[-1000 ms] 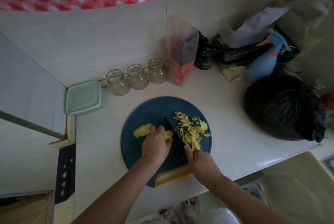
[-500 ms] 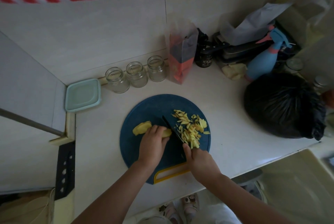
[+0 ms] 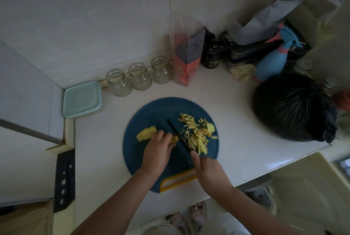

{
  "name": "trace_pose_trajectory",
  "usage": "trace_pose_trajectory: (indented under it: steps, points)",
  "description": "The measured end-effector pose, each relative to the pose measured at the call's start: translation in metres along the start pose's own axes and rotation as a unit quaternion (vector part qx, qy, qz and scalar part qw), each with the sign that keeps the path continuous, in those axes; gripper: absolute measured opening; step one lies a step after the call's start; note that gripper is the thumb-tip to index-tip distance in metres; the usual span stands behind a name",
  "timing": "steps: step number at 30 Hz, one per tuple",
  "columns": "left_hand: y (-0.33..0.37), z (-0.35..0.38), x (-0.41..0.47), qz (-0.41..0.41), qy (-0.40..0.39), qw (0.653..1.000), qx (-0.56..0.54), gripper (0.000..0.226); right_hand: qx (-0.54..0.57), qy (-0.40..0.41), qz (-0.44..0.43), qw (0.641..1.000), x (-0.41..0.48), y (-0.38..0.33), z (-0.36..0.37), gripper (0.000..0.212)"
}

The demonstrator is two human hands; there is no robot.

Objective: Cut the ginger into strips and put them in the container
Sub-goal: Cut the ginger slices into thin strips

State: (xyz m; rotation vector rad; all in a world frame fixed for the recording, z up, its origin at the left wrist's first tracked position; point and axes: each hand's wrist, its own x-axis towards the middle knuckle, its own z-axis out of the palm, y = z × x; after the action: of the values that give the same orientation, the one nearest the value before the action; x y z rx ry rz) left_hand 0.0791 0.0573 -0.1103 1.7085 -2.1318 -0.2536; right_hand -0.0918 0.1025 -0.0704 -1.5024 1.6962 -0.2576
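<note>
ginger (image 3: 146, 134) on cutting board (image 3: 151, 113) | left hand (image 3: 158, 151) presses it steady | right hand (image 3: 206, 168) grips knife (image 3: 178, 135) | strips (image 3: 198, 134) piled right of blade

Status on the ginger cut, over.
Left hand holds ginger piece on cutting board. Right hand grips knife, blade at ginger. Strips piled right of blade, on board. Nothing blocking.

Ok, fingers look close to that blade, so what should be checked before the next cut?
1. Left hand pins the ginger piece: ok.
2. Right hand grips the knife: ok.
3. Left fingertips clear of the blade: cannot tell.
4. Cut strips piled aside on the cutting board: ok.
5. Teal container open for strips: not ok, looks lidded.
</note>
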Motion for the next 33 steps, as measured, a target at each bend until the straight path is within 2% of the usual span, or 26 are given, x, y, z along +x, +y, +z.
trace_pose_trajectory:
  steps: [6, 10, 14, 25, 28, 33]
  points:
    - [-0.001, 0.003, -0.002, 0.014, 0.010, 1.000, -0.004, 0.019, -0.003, -0.004, 0.010, 1.000, -0.003, 0.000, 0.007, 0.058]
    - [-0.001, 0.007, -0.006, -0.021, 0.017, 0.999, -0.032, 0.017, -0.011, -0.009, 0.014, 1.000, -0.003, -0.002, 0.011, 0.056]
    - [-0.004, 0.011, -0.007, -0.020, 0.016, 0.998, -0.050, 0.015, -0.013, -0.016, 0.033, 0.999, -0.001, -0.007, 0.017, 0.054]
    - [-0.012, 0.017, -0.012, -0.017, 0.041, 0.988, -0.146, 0.025, 0.073, -0.025, 0.067, 0.995, 0.035, -0.023, 0.012, 0.060]
    - [-0.012, 0.019, -0.013, -0.017, 0.043, 0.989, -0.139, 0.024, 0.100, -0.026, 0.055, 0.993, 0.030, -0.019, 0.007, 0.058]
    - [-0.013, 0.020, -0.014, -0.015, 0.039, 0.992, -0.123, 0.028, 0.053, -0.003, 0.020, 0.998, 0.013, -0.010, 0.010, 0.058]
